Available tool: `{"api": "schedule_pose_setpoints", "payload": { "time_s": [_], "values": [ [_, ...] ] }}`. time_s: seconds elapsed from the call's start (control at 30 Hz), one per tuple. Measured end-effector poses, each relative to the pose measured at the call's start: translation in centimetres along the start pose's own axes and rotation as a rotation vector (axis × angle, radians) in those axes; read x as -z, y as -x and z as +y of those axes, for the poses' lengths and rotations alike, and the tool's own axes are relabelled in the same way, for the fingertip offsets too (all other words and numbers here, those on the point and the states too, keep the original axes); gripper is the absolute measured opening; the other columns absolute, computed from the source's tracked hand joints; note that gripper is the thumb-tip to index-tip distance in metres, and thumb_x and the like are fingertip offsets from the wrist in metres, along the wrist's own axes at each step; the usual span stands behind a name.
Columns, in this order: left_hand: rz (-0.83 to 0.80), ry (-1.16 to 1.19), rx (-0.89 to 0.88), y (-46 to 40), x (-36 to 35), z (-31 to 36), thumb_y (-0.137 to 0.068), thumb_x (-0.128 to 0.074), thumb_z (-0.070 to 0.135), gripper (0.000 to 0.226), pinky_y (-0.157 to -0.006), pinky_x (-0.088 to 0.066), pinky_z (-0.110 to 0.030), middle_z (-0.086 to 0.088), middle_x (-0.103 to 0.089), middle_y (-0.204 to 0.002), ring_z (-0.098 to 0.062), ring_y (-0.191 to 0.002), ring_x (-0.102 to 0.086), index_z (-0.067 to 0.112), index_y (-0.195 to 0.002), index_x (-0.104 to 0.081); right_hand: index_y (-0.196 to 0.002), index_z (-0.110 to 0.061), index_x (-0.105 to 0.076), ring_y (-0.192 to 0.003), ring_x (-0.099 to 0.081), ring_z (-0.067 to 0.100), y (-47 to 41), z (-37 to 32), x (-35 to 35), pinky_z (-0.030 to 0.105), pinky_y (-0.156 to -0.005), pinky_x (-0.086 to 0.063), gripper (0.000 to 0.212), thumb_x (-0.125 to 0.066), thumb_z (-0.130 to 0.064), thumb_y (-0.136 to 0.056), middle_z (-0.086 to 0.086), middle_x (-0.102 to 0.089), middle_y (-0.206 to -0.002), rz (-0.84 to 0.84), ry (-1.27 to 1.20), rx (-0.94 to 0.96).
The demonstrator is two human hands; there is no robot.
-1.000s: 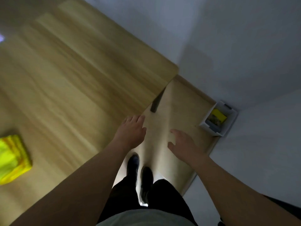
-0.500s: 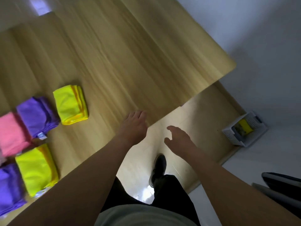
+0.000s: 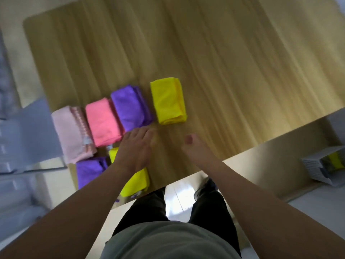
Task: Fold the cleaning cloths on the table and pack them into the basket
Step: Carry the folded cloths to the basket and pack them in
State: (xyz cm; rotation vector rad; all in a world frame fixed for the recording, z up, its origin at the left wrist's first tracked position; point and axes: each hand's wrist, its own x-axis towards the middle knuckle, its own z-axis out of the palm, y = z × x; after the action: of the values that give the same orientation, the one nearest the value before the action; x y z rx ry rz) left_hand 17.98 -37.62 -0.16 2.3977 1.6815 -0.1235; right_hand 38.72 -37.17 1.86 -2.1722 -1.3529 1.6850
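Several folded cloths lie on the wooden table [image 3: 214, 62]: a yellow cloth [image 3: 168, 100], a purple cloth [image 3: 130, 108], a bright pink cloth [image 3: 102, 122], a pale pink cloth [image 3: 69, 133], a second purple cloth [image 3: 89, 170] and a second yellow cloth [image 3: 135, 181] near the front edge. My left hand [image 3: 135, 148] hovers flat over the second yellow cloth and holds nothing. My right hand [image 3: 196, 146] is over bare table, fingers loosely curled, empty. The white basket [image 3: 317, 169] sits on the floor at the right with a yellow cloth [image 3: 336, 161] inside.
My legs and shoes [image 3: 205, 186] stand at the table's front edge. Grey blurred furniture [image 3: 18, 146] stands left of the table. The far and right parts of the tabletop carry nothing.
The view has swung left from the basket on the floor to the table, bringing the row of folded cloths into sight. Both empty hands now hang over the table instead of past its edge.
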Motion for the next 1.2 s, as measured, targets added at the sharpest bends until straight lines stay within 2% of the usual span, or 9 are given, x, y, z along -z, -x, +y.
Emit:
{"api": "schedule_pose_setpoints", "payload": {
  "time_s": [0.23,0.4,0.57,0.67,0.73,0.87,0.97,1.07,1.2],
  "values": [
    [0.149,0.113,0.759,7.4,-1.2,-6.4,-0.074,-0.050,0.015,0.054,-0.090,-0.037,-0.048,-0.013,-0.051,-0.121,-0.038,-0.107,-0.047,0.013,-0.128,-0.049,-0.137,-0.006,-0.042,-0.120,-0.052,0.024,-0.3,-4.6,-10.3,0.031,-0.096,-0.040,0.053,-0.056,-0.024,-0.089,0.010,-0.054,-0.133,-0.146,0.030,-0.021],
    [0.020,0.393,1.400,9.6,-3.0,-7.0,-0.080,-0.051,0.025,0.062,-0.100,-0.031,-0.048,-0.016,-0.038,-0.135,-0.038,-0.123,-0.036,0.010,-0.137,-0.032,-0.117,-0.006,-0.048,-0.107,-0.056,0.033,-0.5,-5.9,-15.3,0.046,-0.091,-0.047,0.047,-0.062,-0.034,-0.082,0.013,-0.057,-0.117,-0.150,0.108,-0.088],
    [-0.023,0.455,1.464,10.7,-5.1,-6.2,-0.082,-0.049,0.040,0.067,-0.102,-0.029,-0.047,-0.017,-0.038,-0.135,-0.037,-0.124,-0.035,0.008,-0.138,-0.030,-0.100,-0.008,-0.049,-0.097,-0.056,0.034,-1.1,-5.5,-16.8,0.047,-0.084,-0.049,0.031,-0.063,-0.027,-0.079,0.013,-0.055,-0.100,-0.170,0.169,-0.124],
    [-0.067,0.573,1.645,10.4,-5.1,-7.6,-0.078,-0.054,0.047,0.073,-0.105,-0.027,-0.045,-0.015,-0.040,-0.137,-0.035,-0.128,-0.035,0.005,-0.134,-0.034,-0.071,-0.018,-0.043,-0.078,-0.050,0.030,-1.1,-4.9,-16.8,0.041,-0.069,-0.042,0.019,-0.056,-0.028,-0.078,0.004,-0.045,-0.075,-0.189,0.149,-0.109],
    [-0.094,0.619,1.652,10.3,-5.1,-8.0,-0.077,-0.055,0.048,0.073,-0.106,-0.030,-0.045,-0.014,-0.043,-0.137,-0.034,-0.128,-0.038,0.005,-0.133,-0.039,-0.063,-0.021,-0.034,-0.068,-0.041,0.025,-1.0,-4.4,-16.1,0.036,-0.061,-0.034,0.021,-0.050,-0.026,-0.076,0.000,-0.037,-0.066,-0.160,0.117,-0.109],
    [0.014,0.753,1.417,9.4,-4.4,-5.8,-0.074,-0.062,0.042,0.052,-0.090,-0.046,-0.041,-0.009,-0.059,-0.113,-0.032,-0.106,-0.056,0.011,-0.115,-0.052,-0.073,-0.015,-0.046,-0.057,-0.038,0.017,-0.8,-2.7,-12.7,0.028,-0.052,-0.029,0.013,-0.044,-0.012,-0.085,0.001,-0.043,-0.066,-0.105,0.036,-0.139],
    [0.007,0.957,1.157,7.2,-4.1,-3.0,-0.071,-0.068,0.030,0.032,-0.082,-0.050,-0.038,-0.001,-0.066,-0.095,-0.026,-0.090,-0.061,0.017,-0.099,-0.056,-0.077,-0.015,-0.051,-0.063,-0.045,0.020,-0.5,-0.6,-9.6,0.030,-0.059,-0.035,0.010,-0.046,-0.010,-0.085,0.002,-0.048,-0.069,-0.052,0.015,-0.148],
    [-0.043,1.132,0.964,3.6,-4.2,0.8,-0.069,-0.072,0.021,0.034,-0.086,-0.051,-0.038,0.007,-0.068,-0.090,-0.015,-0.089,-0.064,0.014,-0.098,-0.055,-0.093,-0.018,-0.053,-0.075,-0.051,0.022,-0.2,2.5,-5.2,0.033,-0.072,-0.041,0.015,-0.048,-0.006,-0.086,0.000,-0.053,-0.079,0.018,-0.060,-0.186],
    [-0.217,1.164,0.798,-1.3,-4.3,6.8,-0.073,-0.079,0.022,0.042,-0.076,-0.046,-0.030,0.004,-0.063,-0.092,-0.012,-0.085,-0.060,0.013,-0.105,-0.054,-0.108,-0.017,-0.053,-0.083,-0.054,0.024,0.6,7.7,1.5,0.036,-0.076,-0.043,0.023,-0.050,-0.010,-0.087,0.002,-0.057,-0.091,0.096,-0.160,-0.239]
  ]
}}
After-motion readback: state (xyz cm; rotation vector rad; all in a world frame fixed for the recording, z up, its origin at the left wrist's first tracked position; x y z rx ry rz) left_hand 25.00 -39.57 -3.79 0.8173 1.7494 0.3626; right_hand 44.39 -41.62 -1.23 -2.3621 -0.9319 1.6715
